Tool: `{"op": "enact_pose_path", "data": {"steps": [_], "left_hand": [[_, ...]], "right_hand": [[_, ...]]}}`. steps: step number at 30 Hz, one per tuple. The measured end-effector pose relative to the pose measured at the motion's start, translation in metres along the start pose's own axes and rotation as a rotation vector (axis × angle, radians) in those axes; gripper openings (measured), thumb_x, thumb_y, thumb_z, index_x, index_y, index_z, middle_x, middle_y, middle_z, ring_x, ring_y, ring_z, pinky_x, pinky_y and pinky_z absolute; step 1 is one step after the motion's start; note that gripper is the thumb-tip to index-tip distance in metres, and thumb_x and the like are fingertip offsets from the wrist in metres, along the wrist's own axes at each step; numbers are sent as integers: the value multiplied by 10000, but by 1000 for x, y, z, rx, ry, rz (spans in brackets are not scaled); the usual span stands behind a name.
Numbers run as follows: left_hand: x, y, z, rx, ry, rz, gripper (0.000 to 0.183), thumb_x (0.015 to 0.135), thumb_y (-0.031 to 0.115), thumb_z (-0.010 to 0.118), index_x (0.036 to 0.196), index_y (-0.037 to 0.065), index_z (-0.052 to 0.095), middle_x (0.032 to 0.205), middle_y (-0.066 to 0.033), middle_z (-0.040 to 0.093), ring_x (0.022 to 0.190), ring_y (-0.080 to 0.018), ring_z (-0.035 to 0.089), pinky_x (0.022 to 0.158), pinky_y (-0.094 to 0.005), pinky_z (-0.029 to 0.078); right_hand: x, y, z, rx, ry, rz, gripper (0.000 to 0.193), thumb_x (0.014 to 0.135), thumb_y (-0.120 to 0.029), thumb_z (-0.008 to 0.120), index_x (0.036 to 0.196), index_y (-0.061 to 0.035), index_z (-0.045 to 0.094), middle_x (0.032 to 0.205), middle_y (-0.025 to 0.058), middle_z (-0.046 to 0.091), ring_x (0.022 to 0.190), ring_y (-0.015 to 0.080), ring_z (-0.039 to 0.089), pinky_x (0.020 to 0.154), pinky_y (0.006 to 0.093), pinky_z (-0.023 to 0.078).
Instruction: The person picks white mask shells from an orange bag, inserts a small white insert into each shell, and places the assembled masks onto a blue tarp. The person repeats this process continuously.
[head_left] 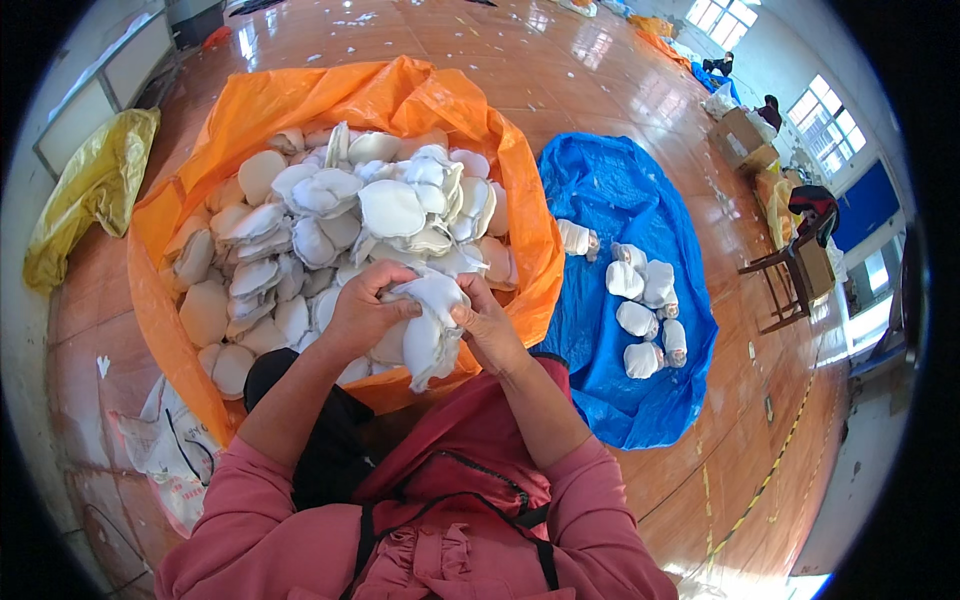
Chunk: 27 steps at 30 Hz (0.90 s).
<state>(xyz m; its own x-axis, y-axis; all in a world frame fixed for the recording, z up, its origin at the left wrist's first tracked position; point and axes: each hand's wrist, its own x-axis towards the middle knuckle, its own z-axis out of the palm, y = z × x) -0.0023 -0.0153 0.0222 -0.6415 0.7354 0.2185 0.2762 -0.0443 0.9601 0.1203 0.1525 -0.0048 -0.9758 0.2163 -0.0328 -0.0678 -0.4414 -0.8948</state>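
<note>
My left hand (368, 315) and my right hand (488, 325) are both closed on a small stack of soft white pads (433, 318), which hangs between them above my lap. The left fingers grip one side of it, the right thumb presses the other. Just beyond lies a big heap of rounded white pads (392, 208), loose and overlapping, inside an orange plastic sheet (300, 92) with raised, crumpled edges. To the right, several white rolled bundles (637, 319) rest on a blue plastic sheet (590, 190).
A yellow plastic sheet (95, 190) drapes at the left, and a white sack (165, 445) lies near my left side. At the right stand a wooden chair (790, 275) and a cardboard box (742, 142). White scraps dot the tiled floor (500, 50).
</note>
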Motion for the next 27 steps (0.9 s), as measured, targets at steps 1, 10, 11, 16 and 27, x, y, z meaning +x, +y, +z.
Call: {"op": "enact_pose_path", "data": {"steps": [1, 10, 11, 16, 27], "left_hand": [[0, 0, 0, 26, 4, 9, 372, 735, 13, 790, 1066, 59, 627, 1003, -3, 613, 968, -107, 566, 856, -268, 462], [1, -1, 0, 82, 43, -58, 470, 679, 4, 809, 1085, 73, 581, 948, -20, 634, 898, -118, 578, 814, -276, 472], [1, -5, -1, 64, 52, -50, 476, 675, 6, 811, 1084, 75, 578, 940, -18, 636, 887, -119, 578, 805, -278, 472], [1, -14, -3, 102, 67, -99, 492, 667, 22, 816, 1090, 87, 573, 950, -28, 641, 856, -136, 572, 779, -297, 471], [-4, 9, 2, 220, 80, -82, 408, 688, 16, 772, 1051, 80, 595, 938, -80, 651, 884, -190, 625, 795, -326, 486]], "right_hand": [[0, -1, 2, -8, 5, 16, 582, 831, -337, 774, 1226, -58, 450, 1094, 23, 518, 985, 120, 504, 838, 256, 438], [4, 4, -1, -212, 5, 25, 603, 822, -281, 791, 1232, -23, 431, 1096, 52, 517, 996, 132, 505, 862, 272, 444], [4, 5, -2, -289, 10, 6, 599, 824, -286, 788, 1227, -21, 433, 1086, 53, 518, 984, 129, 504, 853, 273, 447], [4, 8, -2, -495, 41, -21, 579, 834, -319, 771, 1223, -8, 477, 1106, 61, 560, 1019, 138, 527, 892, 294, 446], [7, 21, -10, -714, 116, -144, 533, 817, -204, 789, 1204, 5, 488, 1070, 73, 594, 960, 140, 576, 818, 292, 488]]}}
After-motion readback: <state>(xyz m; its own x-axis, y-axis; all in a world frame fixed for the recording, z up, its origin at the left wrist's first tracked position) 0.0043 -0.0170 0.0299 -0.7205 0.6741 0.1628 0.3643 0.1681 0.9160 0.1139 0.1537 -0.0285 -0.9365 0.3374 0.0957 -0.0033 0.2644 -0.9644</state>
